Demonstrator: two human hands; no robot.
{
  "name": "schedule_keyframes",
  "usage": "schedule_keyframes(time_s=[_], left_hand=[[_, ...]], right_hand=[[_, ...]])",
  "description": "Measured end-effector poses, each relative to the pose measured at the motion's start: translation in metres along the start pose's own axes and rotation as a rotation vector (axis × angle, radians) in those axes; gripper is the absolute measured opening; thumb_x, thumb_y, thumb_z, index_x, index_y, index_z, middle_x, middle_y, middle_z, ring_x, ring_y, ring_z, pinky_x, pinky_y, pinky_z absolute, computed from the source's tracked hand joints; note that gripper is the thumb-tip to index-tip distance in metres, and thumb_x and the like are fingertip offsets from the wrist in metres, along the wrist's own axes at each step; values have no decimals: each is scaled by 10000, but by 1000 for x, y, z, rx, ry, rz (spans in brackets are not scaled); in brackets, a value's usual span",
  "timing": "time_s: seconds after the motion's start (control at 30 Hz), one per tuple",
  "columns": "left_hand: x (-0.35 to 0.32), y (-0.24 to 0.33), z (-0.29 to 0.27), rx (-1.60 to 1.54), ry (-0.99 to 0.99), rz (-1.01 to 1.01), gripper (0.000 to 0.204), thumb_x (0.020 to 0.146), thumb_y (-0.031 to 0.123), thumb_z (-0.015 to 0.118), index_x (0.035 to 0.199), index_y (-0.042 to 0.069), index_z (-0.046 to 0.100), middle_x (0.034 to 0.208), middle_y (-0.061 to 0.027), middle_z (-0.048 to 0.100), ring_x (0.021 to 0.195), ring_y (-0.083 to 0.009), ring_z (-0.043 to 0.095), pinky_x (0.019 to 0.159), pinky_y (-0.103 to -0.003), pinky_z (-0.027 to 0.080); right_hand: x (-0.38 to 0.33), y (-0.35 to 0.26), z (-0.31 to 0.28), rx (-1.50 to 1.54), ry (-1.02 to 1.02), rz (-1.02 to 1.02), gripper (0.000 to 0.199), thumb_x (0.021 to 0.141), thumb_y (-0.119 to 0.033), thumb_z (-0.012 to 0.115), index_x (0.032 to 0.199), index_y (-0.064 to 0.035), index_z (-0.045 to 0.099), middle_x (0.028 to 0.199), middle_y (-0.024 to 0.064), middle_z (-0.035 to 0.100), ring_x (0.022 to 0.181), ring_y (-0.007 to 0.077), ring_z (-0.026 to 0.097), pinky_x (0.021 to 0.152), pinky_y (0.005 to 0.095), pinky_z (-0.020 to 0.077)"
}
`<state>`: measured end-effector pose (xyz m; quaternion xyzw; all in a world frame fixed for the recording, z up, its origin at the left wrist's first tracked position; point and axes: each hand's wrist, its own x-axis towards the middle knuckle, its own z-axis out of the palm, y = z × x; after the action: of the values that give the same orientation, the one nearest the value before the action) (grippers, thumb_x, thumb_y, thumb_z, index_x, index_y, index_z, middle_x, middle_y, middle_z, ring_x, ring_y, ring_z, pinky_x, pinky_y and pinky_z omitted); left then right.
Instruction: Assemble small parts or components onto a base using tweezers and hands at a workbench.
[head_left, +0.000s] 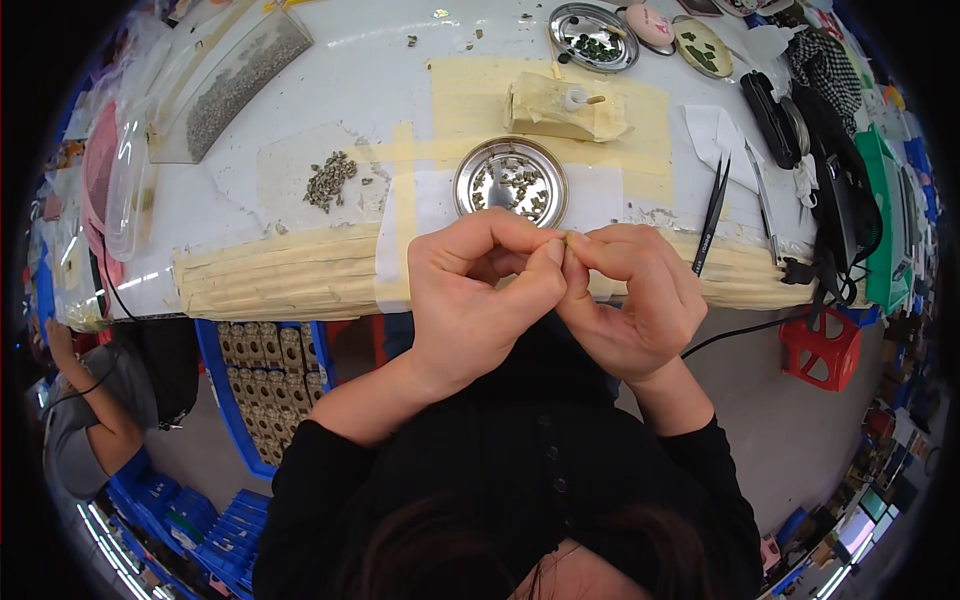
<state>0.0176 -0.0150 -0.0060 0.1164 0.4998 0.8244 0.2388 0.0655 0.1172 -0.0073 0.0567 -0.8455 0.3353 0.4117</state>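
Observation:
My left hand (480,295) and my right hand (635,295) meet fingertip to fingertip over the table's front edge. Thumb and forefinger of each are pinched closed. Whatever lies between them is too small to make out. Just beyond the hands sits a round shiny metal dish (463,188) with several small metal parts (520,180) in it. My left fingers cover part of its near rim. A heap of similar small parts (330,181) lies on the table to the left. Black tweezers (712,215) rest on the table right of my right hand.
A tape-covered block (530,108) holds a small white cup. Behind it stand a metal dish with dark green pieces (594,38) and a pale dish (703,46). A clear tray of grey bits (240,90) is far left. A blue crate (232,400) and red stool (822,350) stand below.

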Motion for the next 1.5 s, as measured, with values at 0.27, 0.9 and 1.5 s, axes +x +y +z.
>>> schedule_keyframes(time_s=[0.27, 0.9, 1.5], left_hand=[[4, -3, -2, 366, 22, 288, 144, 780, -72, 676, 923, -55, 677, 837, -92, 680, 740, -111, 660, 661, -223, 541], [11, 8, -6, 192, -74, 31, 155, 822, -33, 661, 974, -65, 670, 851, -87, 690, 784, -108, 659, 707, -218, 536], [13, 18, -2, 884, -76, 497, 124, 758, -40, 685, 879, -16, 670, 717, -91, 636, 628, -173, 646, 563, -253, 512]], right_hand=[[5, 4, -6, -29, -36, -32, 195, 681, 65, 728, 842, -5, 644, 733, 91, 656, 597, 204, 630, 515, 283, 502], [11, 10, -16, -114, -108, -184, 244, 664, 49, 707, 897, 18, 642, 779, 100, 642, 638, 218, 637, 519, 285, 505], [11, 7, -16, -98, -187, -159, 271, 640, 53, 701, 900, 32, 630, 796, 98, 638, 657, 227, 645, 542, 289, 520]])
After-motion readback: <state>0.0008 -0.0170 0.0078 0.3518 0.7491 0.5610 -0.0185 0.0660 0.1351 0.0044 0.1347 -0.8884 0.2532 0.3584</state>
